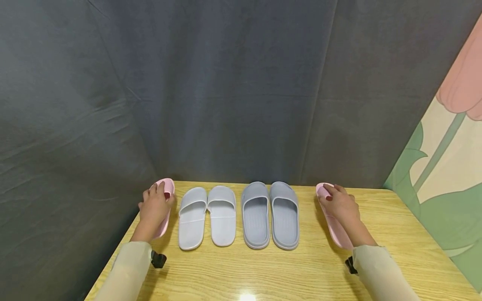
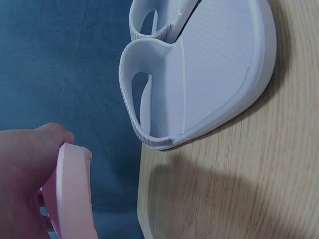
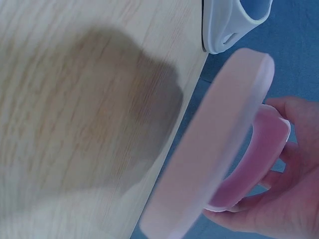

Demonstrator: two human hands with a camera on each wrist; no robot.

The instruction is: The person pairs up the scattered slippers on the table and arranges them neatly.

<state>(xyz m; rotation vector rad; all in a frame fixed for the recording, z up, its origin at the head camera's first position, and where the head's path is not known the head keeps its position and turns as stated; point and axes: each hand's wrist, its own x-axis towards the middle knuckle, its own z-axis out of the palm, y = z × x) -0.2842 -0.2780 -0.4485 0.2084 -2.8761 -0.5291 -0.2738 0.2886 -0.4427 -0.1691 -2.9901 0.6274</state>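
At the table's far left, my left hand (image 1: 153, 209) grips a pink slipper (image 1: 164, 228) by its strap end. The left wrist view shows this pink slipper (image 2: 76, 184) edge-on, with the thumb against it and the other fingers mostly hidden. On the right, my right hand (image 1: 343, 209) holds a second pink slipper (image 1: 337, 232) by the strap. In the right wrist view that pink slipper (image 3: 209, 139) is tilted and held above the tabletop, fingers around its strap. Between the hands lie a pair of white slippers (image 1: 223, 232) and a pair of grey slippers (image 1: 256, 225), toes toward the curtain.
All the slippers are on or over a light wooden table (image 1: 226, 271). A dark grey curtain (image 1: 233, 104) hangs along its back and left side. On the right stands a wall with painted flowers and leaves (image 1: 452, 200).
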